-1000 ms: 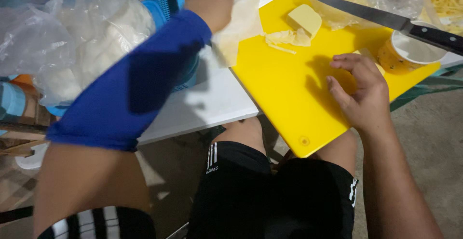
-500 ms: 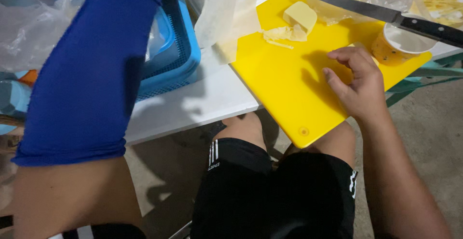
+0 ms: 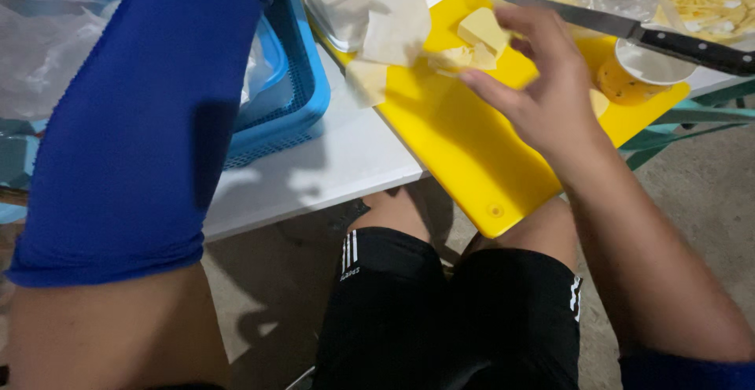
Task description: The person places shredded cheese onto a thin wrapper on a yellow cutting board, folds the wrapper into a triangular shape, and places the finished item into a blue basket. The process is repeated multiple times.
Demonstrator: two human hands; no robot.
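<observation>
Right hand (image 3: 543, 91) over upright cheese block (image 3: 482, 30)

blue arm sleeve (image 3: 134, 123), blk shorts (image 3: 448, 319) w/ white stripes

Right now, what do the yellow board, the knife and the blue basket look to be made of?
The yellow board looks like smooth moulded plastic: even colour, rounded corner with a hanging hole. The knife has a grey, metal-looking blade and a black handle, probably plastic, with pale rivets. The blue basket seems rigid plastic, with a fine lattice wall. The right hand hovers over the board.
</observation>
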